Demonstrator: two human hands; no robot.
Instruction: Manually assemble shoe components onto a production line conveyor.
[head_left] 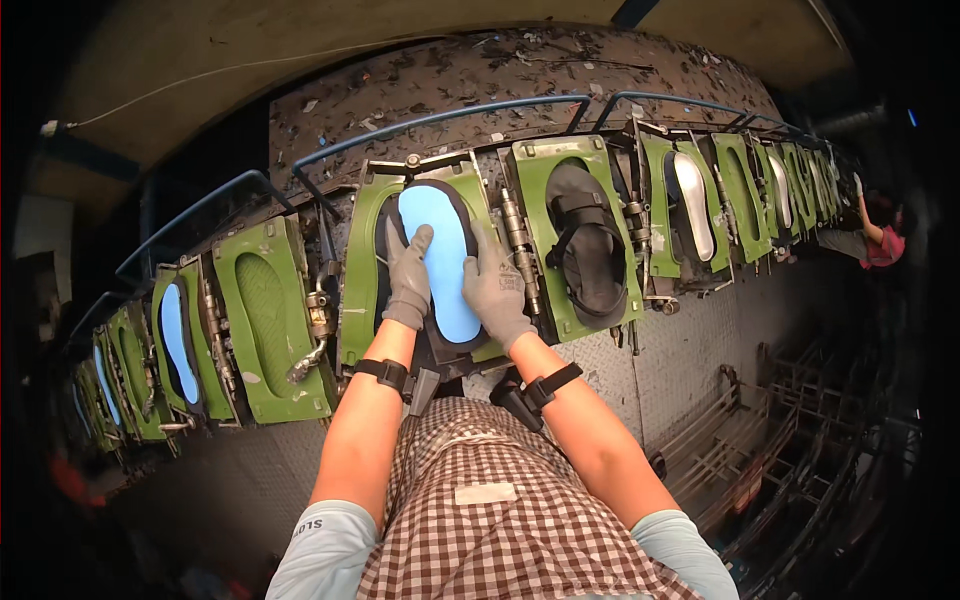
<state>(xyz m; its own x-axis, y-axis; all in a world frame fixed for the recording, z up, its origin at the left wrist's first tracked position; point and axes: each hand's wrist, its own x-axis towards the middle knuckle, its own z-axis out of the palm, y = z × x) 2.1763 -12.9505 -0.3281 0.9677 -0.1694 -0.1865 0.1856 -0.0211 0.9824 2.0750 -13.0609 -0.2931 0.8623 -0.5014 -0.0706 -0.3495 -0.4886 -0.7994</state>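
Note:
Before me is a shoe sole (440,265) with a bright blue top and a dark rim, lying lengthwise over a green mould (360,310). My left hand (407,280), in a grey glove, grips its left edge, thumb on the blue face. The sole's right edge is in my gloved right hand (495,288), whose fingers lie along the rim. Whether the sole touches the mould beneath, I cannot tell. A dark piece in the mould shows beside my left hand. In the mould to the right rests a black strapped sandal (588,240).
Green moulds run in a curved row both ways; one at left (262,320) has a bare cavity. Metal clamps (318,315) stand between them, with a blue rail (440,122) behind. Metal racks (790,430) fill the lower right. A co-worker (880,240) is at far right.

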